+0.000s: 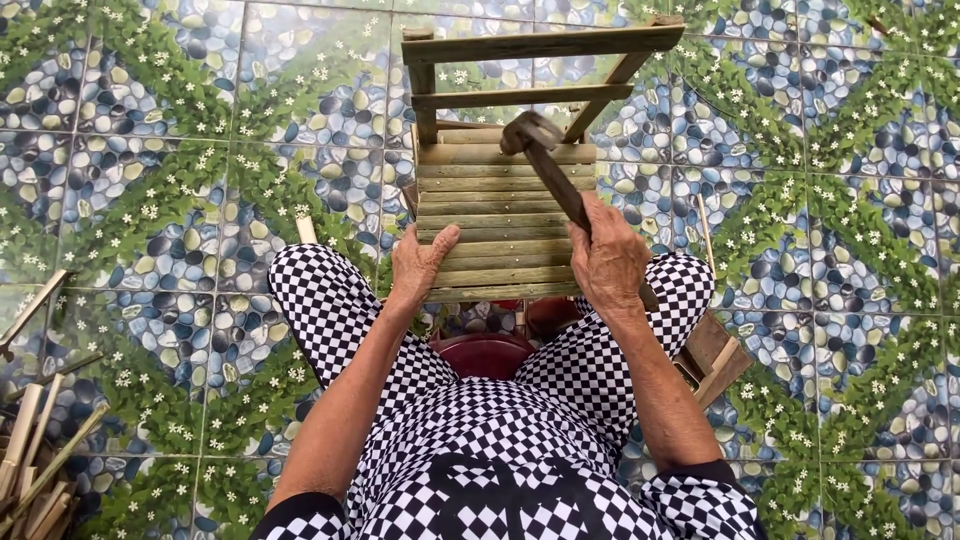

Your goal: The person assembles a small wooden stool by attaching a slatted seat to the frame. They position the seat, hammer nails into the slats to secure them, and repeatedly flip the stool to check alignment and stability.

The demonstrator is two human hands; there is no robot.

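Observation:
A small slatted bamboo chair (500,210) stands on the patterned floor in front of my knees, its backrest rails at the far side. My left hand (420,262) rests on the near left edge of the slatted seat, fingers curled over it. My right hand (607,258) grips the handle of a hammer (545,155), whose metal head hovers over the back right part of the seat. I sit with both knees, in black-and-white checked trousers, on either side of the chair.
Loose bamboo sticks (35,455) lie in a pile at the lower left. A wooden block (715,355) sits by my right knee. A dark red stool (485,352) shows between my legs. A thin stick (705,232) lies right of the chair.

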